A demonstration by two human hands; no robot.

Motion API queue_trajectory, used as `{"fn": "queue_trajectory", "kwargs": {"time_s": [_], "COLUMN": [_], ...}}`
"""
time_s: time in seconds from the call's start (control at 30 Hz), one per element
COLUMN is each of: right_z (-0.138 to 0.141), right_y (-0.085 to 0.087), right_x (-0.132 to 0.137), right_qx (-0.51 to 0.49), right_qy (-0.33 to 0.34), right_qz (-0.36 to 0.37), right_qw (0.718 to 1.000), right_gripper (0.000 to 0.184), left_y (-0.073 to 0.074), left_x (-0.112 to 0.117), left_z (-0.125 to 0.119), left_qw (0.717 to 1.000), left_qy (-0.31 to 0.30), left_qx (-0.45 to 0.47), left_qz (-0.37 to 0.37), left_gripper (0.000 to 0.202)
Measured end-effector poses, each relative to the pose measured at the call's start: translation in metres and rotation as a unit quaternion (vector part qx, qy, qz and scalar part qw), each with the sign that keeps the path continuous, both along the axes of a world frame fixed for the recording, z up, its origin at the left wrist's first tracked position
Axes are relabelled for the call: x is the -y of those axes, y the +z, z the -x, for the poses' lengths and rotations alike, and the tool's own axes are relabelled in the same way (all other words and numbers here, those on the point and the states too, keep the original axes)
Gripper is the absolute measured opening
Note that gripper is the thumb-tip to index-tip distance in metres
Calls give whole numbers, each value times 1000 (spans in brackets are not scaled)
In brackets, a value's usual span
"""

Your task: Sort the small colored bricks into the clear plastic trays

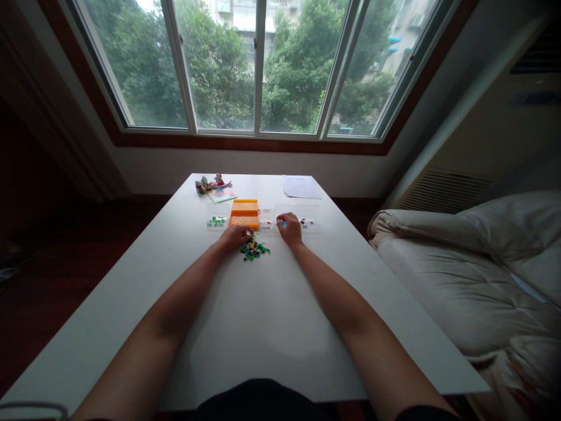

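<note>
"What's across the top of the frame?"
"A window (258, 70), green trees (298, 76) beyond it."
"And lower right?"
"A pale, wrinkled sofa (456, 280). A curtain (56, 105) hangs upper left."

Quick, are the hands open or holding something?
Left hand: fingers bent beside the colourful pile; can't tell if it's holding anything.
Right hand: fingers bent by small blue pieces; can't tell if it's holding any.

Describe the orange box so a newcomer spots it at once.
In front of the window stands a white table. Just beyond its multicoloured pile sits the open box. Its solid orange sets it apart from the clear boxes on either side.
</note>
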State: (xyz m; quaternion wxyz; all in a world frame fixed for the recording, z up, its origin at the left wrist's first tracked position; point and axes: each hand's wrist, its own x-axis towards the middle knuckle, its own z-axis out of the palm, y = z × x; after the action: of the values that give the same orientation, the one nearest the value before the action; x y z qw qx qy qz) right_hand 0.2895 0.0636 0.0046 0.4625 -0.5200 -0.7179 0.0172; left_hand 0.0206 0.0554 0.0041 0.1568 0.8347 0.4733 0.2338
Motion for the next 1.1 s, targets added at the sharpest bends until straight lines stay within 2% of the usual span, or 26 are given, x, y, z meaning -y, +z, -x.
{"fn": "queue_trajectory", "kwargs": {"time_s": [0.23, 0.67, 1.1], "right_z": [2, 3, 4], "right_y": [-1, -2, -2], "right_x": [0, 1, 1], "right_qx": [9, 17, 24], "right_qy": [19, 28, 33], "right_qz": [13, 13, 13], "right_qw": [1000, 999, 999], "right_gripper": [16, 14, 14], "left_y": [5, 4, 2], "left_x": [7, 6, 4], "left_z": [-4, 0, -2], "left_qw": [1000, 1000, 1000], "left_qy": [-2, -2, -2], "left_qx": [0, 6, -17], "left_qz": [1, -3, -9], "left_gripper": [19, 27, 21]}}
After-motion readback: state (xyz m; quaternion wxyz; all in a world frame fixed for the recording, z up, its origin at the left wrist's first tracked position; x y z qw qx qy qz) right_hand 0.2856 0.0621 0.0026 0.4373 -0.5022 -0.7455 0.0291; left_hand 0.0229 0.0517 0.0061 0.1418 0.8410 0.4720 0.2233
